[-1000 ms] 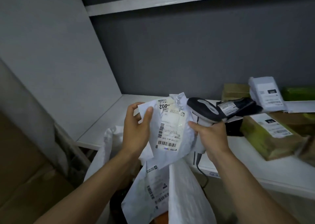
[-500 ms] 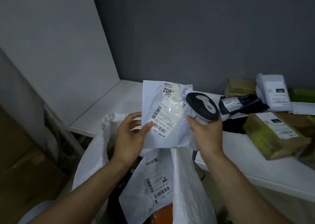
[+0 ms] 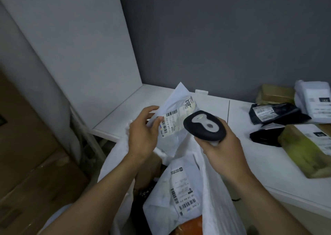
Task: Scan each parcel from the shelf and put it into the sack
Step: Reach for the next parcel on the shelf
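My left hand (image 3: 143, 134) pinches a white mailer parcel (image 3: 174, 122) by its left edge, label and barcode facing up, above the open white sack (image 3: 213, 190). My right hand (image 3: 221, 145) grips a black-and-grey barcode scanner (image 3: 204, 125), its head close over the parcel's right side. Inside the sack lie another white labelled parcel (image 3: 179, 191) and something orange (image 3: 189, 225). More parcels wait on the white shelf (image 3: 238, 156) to the right: two black bags (image 3: 275, 112) (image 3: 265, 136), a green-brown box (image 3: 308, 149) and a white package (image 3: 315, 102).
A brown box (image 3: 275, 94) stands against the grey back wall. The shelf's white side panel (image 3: 80, 55) rises at the left. Cardboard boxes (image 3: 26, 154) stack on the floor at the far left, beside the sack.
The parcel has tilted flatter, its top corner now pointing away. The scanner has swung over its right side, and my right hand no longer touches the parcel. The camera has tipped downward.
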